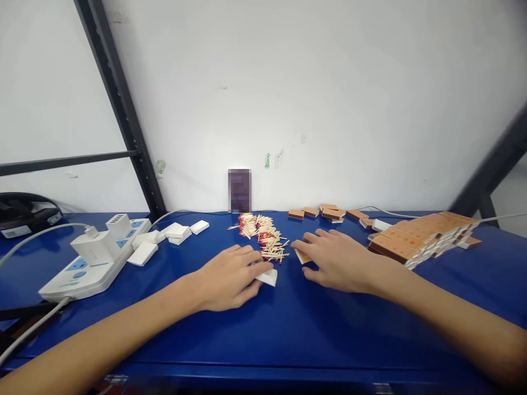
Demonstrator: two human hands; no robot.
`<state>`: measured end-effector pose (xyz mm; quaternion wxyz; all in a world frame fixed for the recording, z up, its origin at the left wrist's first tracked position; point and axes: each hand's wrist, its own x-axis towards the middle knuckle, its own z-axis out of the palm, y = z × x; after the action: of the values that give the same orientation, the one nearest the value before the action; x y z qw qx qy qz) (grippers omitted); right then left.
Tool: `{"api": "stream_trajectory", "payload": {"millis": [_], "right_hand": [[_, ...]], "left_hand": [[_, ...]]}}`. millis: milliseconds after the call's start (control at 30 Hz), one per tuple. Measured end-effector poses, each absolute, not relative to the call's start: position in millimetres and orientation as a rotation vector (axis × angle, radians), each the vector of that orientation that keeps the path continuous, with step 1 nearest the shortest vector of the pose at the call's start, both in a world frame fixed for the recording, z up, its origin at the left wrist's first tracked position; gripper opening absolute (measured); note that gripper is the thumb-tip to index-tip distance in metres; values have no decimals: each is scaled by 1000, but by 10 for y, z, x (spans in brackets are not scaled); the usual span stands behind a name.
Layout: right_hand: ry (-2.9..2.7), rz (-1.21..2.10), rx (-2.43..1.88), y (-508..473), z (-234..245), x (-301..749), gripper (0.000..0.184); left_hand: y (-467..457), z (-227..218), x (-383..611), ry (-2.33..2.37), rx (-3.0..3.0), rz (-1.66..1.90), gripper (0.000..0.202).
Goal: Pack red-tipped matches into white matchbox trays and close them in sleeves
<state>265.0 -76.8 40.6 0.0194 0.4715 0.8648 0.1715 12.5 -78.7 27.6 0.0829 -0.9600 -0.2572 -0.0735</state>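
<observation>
My left hand point(230, 277) lies on the blue table point(288, 323), its fingers closed over a small white matchbox tray point(267, 277). My right hand point(335, 260) rests palm down, fingers curled over a brown matchbox sleeve point(302, 256) whose corner shows under the fingertips. A loose pile of red-tipped matches point(265, 233) lies just beyond both hands, with a few sticks touching the gap between them.
Several white trays point(164, 241) sit at the left near a white power strip point(94, 258) with a plugged charger and cables. Brown matchboxes point(325, 212) are scattered at the back; a stacked row of them point(420, 236) lies at the right. Black shelf struts frame both sides.
</observation>
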Motion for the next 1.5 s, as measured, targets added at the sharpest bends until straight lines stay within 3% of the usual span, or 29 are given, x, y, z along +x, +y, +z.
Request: {"api": "stream_trajectory", "payload": {"millis": [167, 267, 500, 833, 1167, 1300, 1500], "right_hand": [[2736, 633, 1446, -667, 375, 2578, 31], [2893, 649, 1289, -586, 299, 2532, 37], [2993, 602, 1220, -494, 129, 2459, 17], [3070, 607, 1172, -466, 60, 2478, 18], [3248, 127, 1310, -468, -69, 2544, 18], [3225, 76, 1444, -517, -36, 2536, 31], [3145, 54, 1521, -549, 5, 2532, 33]], "left_hand": [[-873, 321, 148, -782, -3019, -279, 52], [-696, 409, 93, -815, -3106, -486, 36], [-116, 260, 3, -726, -3165, -885, 21], [-164, 46, 235, -874, -3052, -694, 23], [-185, 4, 216, -815, -3044, -712, 19], [-197, 4, 214, -873, -3016, -722, 28], [-186, -9, 217, -894, -3041, -715, 33]]}}
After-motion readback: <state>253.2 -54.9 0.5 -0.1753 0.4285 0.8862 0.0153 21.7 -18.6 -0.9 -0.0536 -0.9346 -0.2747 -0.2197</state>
